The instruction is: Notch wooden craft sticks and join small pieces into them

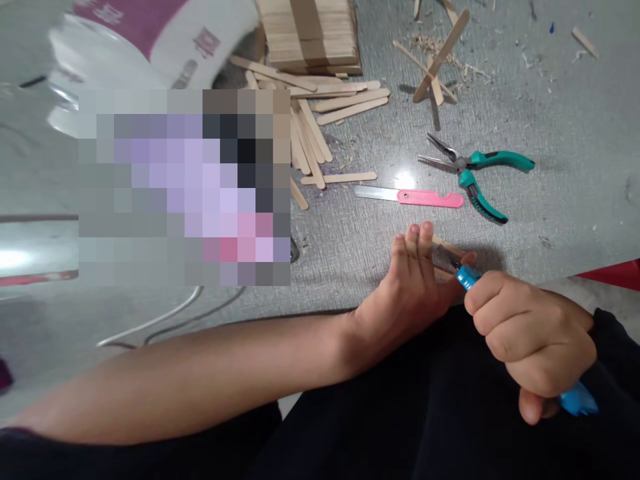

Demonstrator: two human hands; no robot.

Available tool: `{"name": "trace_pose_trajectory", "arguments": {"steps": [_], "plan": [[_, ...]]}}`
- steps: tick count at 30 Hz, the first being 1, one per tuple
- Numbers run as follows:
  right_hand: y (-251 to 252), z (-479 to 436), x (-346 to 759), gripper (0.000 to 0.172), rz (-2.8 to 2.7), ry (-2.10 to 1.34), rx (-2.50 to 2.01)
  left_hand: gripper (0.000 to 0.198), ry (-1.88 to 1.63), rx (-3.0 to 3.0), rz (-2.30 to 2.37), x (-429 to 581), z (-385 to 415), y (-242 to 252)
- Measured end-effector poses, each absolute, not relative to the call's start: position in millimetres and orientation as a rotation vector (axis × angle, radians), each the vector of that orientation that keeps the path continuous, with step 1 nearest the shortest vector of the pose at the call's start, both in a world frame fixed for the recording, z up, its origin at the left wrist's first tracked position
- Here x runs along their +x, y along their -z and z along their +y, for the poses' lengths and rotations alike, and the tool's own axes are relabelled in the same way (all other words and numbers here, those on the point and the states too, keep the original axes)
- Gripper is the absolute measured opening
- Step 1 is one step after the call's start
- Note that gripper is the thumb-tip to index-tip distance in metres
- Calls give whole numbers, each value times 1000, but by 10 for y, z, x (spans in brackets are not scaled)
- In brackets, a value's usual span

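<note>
My left hand (413, 277) lies low over the table's near edge, three fingers stretched forward. Its thumb side bears on a pale wooden craft stick (447, 245), partly hidden by the hand. My right hand (535, 330) is closed in a fist round a blue-handled tool (469, 276). The tool's dark tip meets the wood beside my left thumb; its exact kind is hidden by the fist. Just beyond my fingers lie a pink folding knife (433, 198) with its blade out and green-handled needle-nose pliers (465, 163) with jaws spread.
Loose craft sticks (353, 101) lie scattered near a banded stack of sticks (310, 33). Farther right, crossed sticks (437, 63) rest by wood shavings. A white and purple bag (150, 33) is at upper left, above a blurred-out patch. A white cable (155, 320) runs at left.
</note>
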State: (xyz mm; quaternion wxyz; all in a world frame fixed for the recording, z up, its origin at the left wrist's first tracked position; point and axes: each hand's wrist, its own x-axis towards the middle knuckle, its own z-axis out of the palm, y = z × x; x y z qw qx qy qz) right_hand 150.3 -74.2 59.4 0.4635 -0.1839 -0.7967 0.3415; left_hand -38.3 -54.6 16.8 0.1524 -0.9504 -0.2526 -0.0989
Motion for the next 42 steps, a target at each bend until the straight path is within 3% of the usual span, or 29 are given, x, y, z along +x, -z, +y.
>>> {"name": "trace_pose_trajectory", "arguments": {"steps": [13, 28, 35, 42], "plan": [[-560, -745, 1454, 79, -1818, -950, -384, 86, 257, -2712, -755, -384, -578, -174], [-599, -778, 1563, 62, -1524, -1149, -513, 68, 192, -2738, -720, -394, -534, -294], [-468, -794, 1475, 74, -1302, -1063, -405, 64, 243, -2810, -752, -397, -514, -291], [-459, -849, 1500, 66, -1250, -1082, -464, 61, 167, -2818, -694, -426, -516, -311]]}}
